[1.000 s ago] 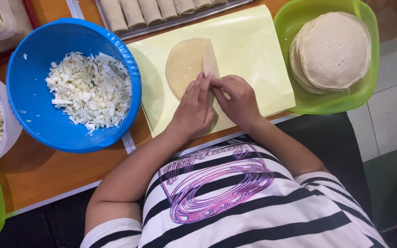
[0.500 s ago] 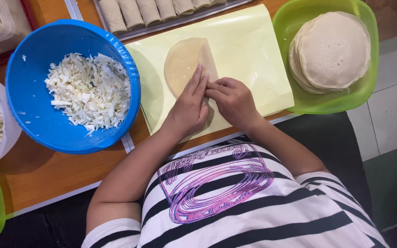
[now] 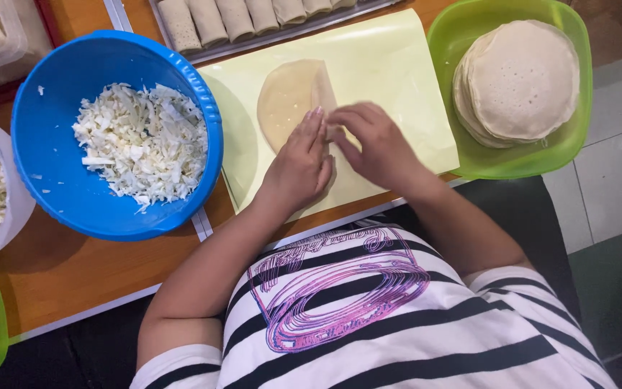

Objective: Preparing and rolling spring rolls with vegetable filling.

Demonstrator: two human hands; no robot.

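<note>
Pressing down on a thin round pale dough wrapper (image 3: 288,101), the person's left hand (image 3: 301,167) lies flat, fingers straight and together, not clenched, likely pinning the near part so it doesn't slide. Right hand (image 3: 374,146) has fingers curled onto the wrapper's folded right edge, probably pinching the fold, though the grip itself is hidden under the knuckles. Wrapper sits on a pale yellow plastic sheet (image 3: 390,79) on the wooden table (image 3: 73,274), its far half showing beyond the fingertips, near half under both hands. Blue round plastic bowl of shredded cabbage (image 3: 138,140) just left of the sheet; green plastic bowl stacked with round wrappers (image 3: 516,79) on the right; metal tray of finished rolls (image 3: 246,18) at the far edge.
</note>
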